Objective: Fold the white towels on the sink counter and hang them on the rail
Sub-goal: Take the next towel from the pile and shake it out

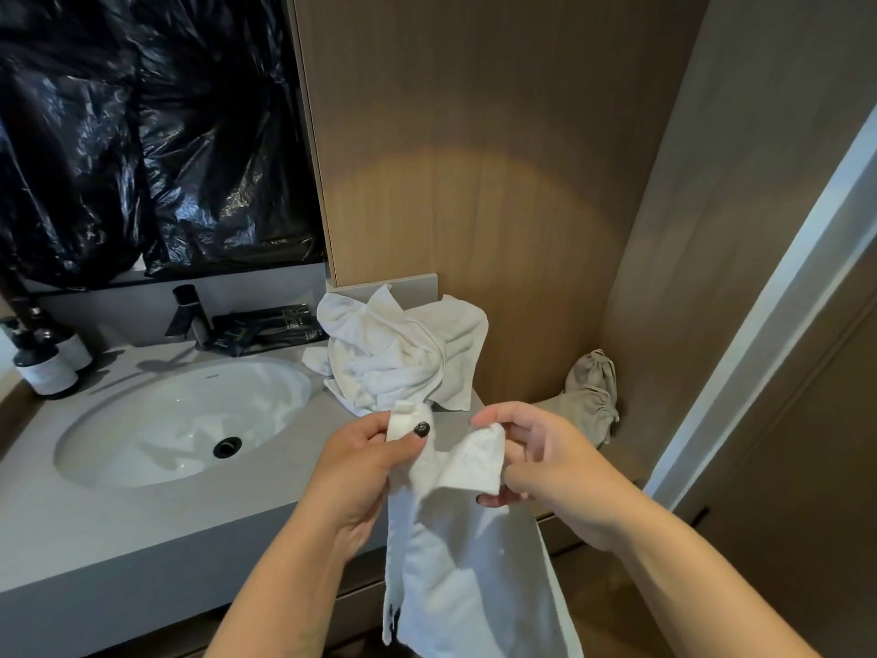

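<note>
Holding one white towel up, hanging before the surface. Left hand and right hand each pinching its top edge; one crumpled towel pile lying behind.

Dim warm indoor light, soft glow patch on wood wall, glare on black plastic, wide-angle edge bending.

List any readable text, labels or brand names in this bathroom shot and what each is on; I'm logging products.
None can be read.
Dark pump bottles: pale labels, print too small.
Black packets by the tap: faint markings, blurred.
Sink basin: tiny mark near the back rim, illegible.
White towel in the hands: dark mark at its lower edge, unreadable.
</note>
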### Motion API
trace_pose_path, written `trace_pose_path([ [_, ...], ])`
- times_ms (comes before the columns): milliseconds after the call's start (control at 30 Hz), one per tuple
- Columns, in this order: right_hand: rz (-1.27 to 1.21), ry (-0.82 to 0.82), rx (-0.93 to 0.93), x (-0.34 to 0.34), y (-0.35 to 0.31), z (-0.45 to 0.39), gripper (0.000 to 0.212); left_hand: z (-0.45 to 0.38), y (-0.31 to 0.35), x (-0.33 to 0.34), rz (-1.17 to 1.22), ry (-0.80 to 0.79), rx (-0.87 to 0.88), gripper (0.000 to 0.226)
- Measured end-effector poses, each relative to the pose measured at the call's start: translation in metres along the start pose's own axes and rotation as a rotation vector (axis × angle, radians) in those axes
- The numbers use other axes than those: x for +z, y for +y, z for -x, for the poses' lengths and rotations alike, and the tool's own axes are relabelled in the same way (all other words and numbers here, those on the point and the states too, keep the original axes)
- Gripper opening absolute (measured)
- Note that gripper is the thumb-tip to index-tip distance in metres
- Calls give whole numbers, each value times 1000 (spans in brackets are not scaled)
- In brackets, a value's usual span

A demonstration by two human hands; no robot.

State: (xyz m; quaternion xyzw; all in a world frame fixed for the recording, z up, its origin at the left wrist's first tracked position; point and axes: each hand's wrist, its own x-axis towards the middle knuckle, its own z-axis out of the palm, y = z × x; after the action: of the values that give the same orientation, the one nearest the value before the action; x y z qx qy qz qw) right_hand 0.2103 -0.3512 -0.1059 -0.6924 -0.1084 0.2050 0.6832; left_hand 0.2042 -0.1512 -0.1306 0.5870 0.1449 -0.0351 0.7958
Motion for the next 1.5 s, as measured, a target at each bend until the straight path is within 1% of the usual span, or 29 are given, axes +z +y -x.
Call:
trace_pose_path([
  [67, 105, 23, -62, 3, 0, 2, 40, 5, 3, 1, 9, -32, 31, 23],
  [167, 246, 89, -145, 6, -1, 2, 19, 11, 8, 4, 39, -52, 64, 21],
  [233, 274, 88, -144, 6, 0, 1, 17, 14, 11, 6, 11, -87, 86, 21],
  [300, 397, 98, -177, 6, 1, 0, 16, 18, 14, 6, -58, -128, 121, 21],
  [367, 523, 103, -249, 7, 0, 0, 10, 21, 15, 6, -119, -146, 161, 16],
  [433, 579, 30, -296, 7, -3, 0, 11, 22, 16, 7, -141, -149, 201, 13],
  [500, 564, -95, -337, 7, -6, 0, 17, 25, 18, 7, -134, -152, 232, 15],
  [567, 473, -160, -347, 9, -7, -1, 29, 27, 19, 6, -133, -133, 255, 20],
  [600, 426, -154, -348, 11, -7, -3, 35, 28, 20, 6, -131, -124, 262, 21],
  [667, 358, -84, -361, 15, -6, -6, 37, 29, 20, 3, -110, -122, 264, 21],
  [733, 321, -3, -378, 19, -4, -9, 37, 29, 20, 1, -65, -128, 250, 27],
  [800, 308, 31, -404, 23, -5, -11, 39, 30, 18, -1, -34, -132, 237, 35],
  [833, 319, 39, -406, 25, -5, -11, 35, 30, 16, 0, -28, -131, 235, 36],
  [933, 350, 79, -368, 29, -6, -14, 5, 30, 6, 3, -4, -111, 246, 34],
  [967, 344, 89, -354, 30, -6, -14, 2, 30, 3, 4, 15, -103, 248, 32],
  [1100, 371, 106, -380, 30, -6, -10, 9, 31, -1, 5, 41, -107, 255, 30],
  [1200, 447, 205, -512, 32, -7, -8, 7, 30, 2, 6, 19, -126, 284, 25],
  [1267, 431, 266, -578, 34, -9, -9, 7, 30, 3, 7, -12, -138, 319, 23],
  [1367, 351, 284, -600, 35, -11, -11, 8, 32, 5, 7, -99, -130, 361, 22],
  [1400, 323, 285, -599, 35, -10, -11, 6, 32, 5, 7, -117, -133, 378, 24],
  [1500, 278, 328, -625, 38, -6, -12, 4, 33, 8, 6, -184, -135, 466, 50],
])
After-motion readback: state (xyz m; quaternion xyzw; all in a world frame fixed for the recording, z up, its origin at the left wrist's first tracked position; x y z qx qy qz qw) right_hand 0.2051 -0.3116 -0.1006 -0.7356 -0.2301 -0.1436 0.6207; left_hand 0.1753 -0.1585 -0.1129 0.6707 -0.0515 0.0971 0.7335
